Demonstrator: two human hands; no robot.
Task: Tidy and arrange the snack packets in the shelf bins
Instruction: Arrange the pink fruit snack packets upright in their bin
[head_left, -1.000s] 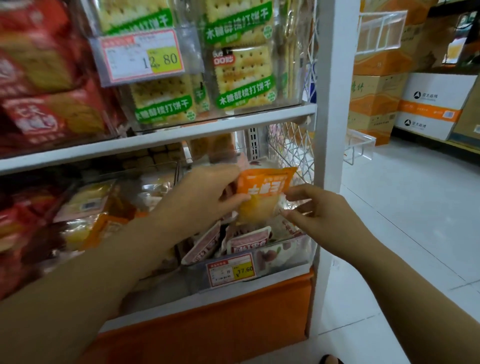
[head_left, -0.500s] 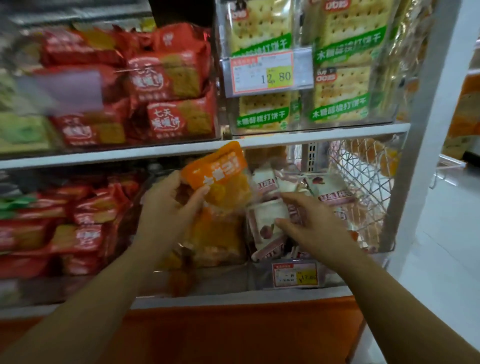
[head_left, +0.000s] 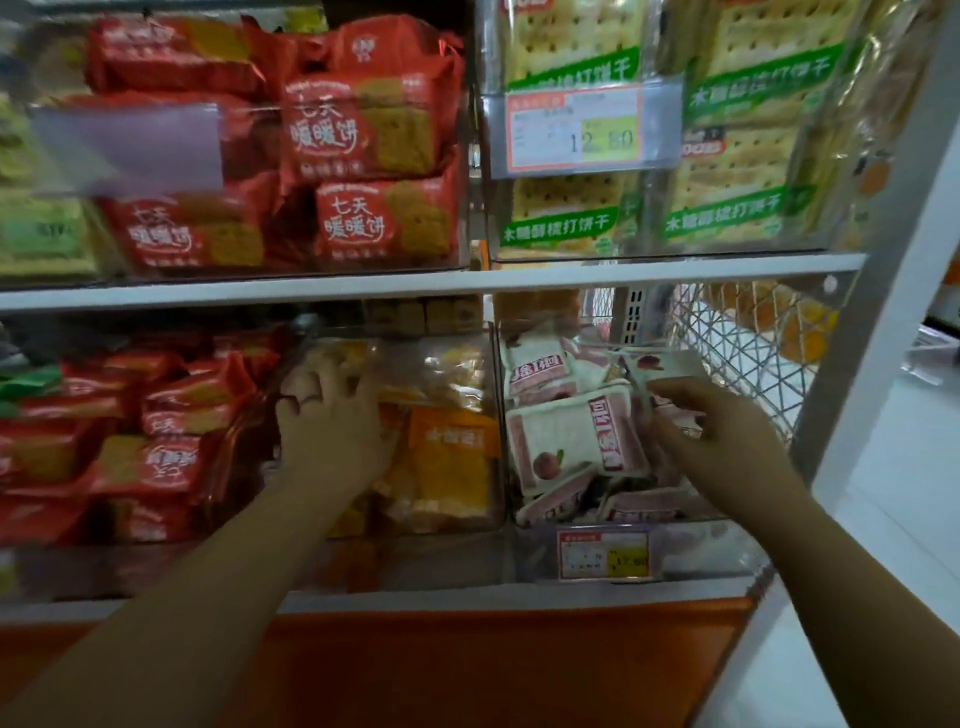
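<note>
My left hand (head_left: 332, 421) reaches into the middle clear bin (head_left: 415, 564) and rests on the yellow packets, fingers spread. An orange snack packet (head_left: 452, 452) lies in that bin just right of the hand. My right hand (head_left: 727, 447) is in the right clear bin (head_left: 701, 551), its fingertips pinching the edge of a pink-and-white packet (head_left: 667, 366). More pink-and-white packets (head_left: 566, 441) lie jumbled under and left of that hand.
Red biscuit packets (head_left: 171, 415) fill the bin to the left. The shelf above (head_left: 467, 280) carries red packets (head_left: 363, 135) and green-labelled cracker packs (head_left: 566, 218) behind a price tag (head_left: 576, 130). A wire mesh panel (head_left: 737, 353) and white post (head_left: 883, 312) close the right end.
My left hand carried the orange packet from the right bin to the middle bin and let it go there. My right hand shifted onto the pink-and-white packets. The view swung left.
</note>
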